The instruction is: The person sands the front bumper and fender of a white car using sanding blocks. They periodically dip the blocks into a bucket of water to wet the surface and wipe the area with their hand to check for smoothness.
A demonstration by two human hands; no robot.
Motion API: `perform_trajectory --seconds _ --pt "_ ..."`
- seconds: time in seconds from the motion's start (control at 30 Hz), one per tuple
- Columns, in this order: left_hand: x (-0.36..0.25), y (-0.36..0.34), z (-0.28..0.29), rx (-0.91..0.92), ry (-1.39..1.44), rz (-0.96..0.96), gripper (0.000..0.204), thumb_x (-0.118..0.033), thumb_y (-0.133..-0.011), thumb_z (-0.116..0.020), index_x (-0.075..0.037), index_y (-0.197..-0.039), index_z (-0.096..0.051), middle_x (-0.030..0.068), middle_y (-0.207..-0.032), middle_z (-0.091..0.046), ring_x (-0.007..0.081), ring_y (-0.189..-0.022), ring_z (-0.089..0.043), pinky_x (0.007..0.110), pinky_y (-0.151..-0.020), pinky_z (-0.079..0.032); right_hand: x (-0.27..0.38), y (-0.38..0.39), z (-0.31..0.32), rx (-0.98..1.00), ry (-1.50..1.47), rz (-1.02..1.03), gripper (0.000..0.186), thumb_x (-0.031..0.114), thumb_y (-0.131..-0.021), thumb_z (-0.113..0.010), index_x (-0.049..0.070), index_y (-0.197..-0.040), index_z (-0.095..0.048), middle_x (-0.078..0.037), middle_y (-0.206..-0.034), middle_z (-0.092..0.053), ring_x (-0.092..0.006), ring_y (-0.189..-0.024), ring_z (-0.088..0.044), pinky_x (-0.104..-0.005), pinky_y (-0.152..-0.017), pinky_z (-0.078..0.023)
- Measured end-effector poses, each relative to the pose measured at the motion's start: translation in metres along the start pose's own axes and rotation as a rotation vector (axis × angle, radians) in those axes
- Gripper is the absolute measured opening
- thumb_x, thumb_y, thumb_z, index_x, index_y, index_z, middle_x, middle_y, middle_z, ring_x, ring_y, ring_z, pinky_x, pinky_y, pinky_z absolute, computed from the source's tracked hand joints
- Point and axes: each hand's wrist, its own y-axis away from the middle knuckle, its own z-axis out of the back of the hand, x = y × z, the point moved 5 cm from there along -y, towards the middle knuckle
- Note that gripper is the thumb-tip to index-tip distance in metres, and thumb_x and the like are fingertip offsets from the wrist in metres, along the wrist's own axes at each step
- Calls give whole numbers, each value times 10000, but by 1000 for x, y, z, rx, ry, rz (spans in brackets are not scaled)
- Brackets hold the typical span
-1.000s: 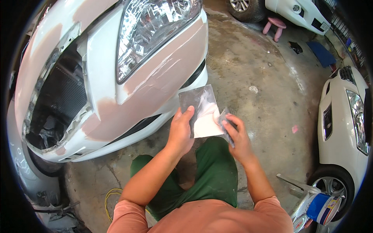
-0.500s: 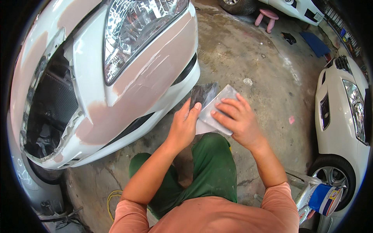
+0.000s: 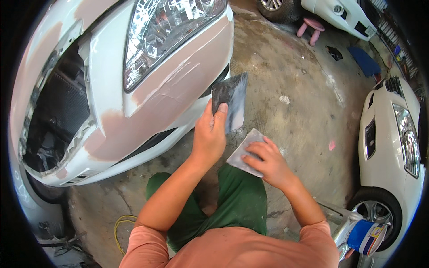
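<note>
My left hand (image 3: 211, 134) grips a dark grey rectangular plate (image 3: 233, 100) with pale smears, thumb on top and fingers beneath. It is tilted upward, beside the white car's bumper. Lower and to the right, my right hand (image 3: 268, 161) has its fingers spread over a thin light-grey flat plate (image 3: 245, 152), held just above my green-trousered knee. A gap separates the two plates. To the left, the car's front bumper (image 3: 161, 107) carries pinkish-beige filler patches with raised white streaks under the headlight (image 3: 165, 35).
A white car (image 3: 389, 129) stands at the right, and another (image 3: 339, 13) at the far end beside a pink stool (image 3: 311, 29). Near my right elbow is a blue-and-white can (image 3: 366, 236). A yellow hose (image 3: 117, 230) lies on the concrete floor (image 3: 286, 80) at left.
The two plates, together before, are now apart. My left hand has raised the dark plate slightly, toward the bumper; my right hand has drawn the light-grey plate down toward me.
</note>
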Motion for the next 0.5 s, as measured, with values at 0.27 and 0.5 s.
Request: perform_trajectory --seconds 0.27,0.5 --pt "34 22 -19 38 813 521 343 -232 -1033 -484 -26 -1308 -469 96 -1201 -590 200 -1083 -595 367 -963 -479 34 -14 43 -402 -231 156 444 58 -805 -726 216 -1205 -617 -106 -1320 -486 -362 -1233 -528 -586 -1089 -375" --pt "35 35 -15 20 829 561 405 -249 -1010 -541 -40 -1343 -441 117 -1240 -576 231 -1117 -592 435 -963 -505 -13 -10 15 -349 -181 -16 607 -48 -733 -706 220 -1271 -622 -130 -1300 -503 -384 -1240 -497 -482 -1051 -419"
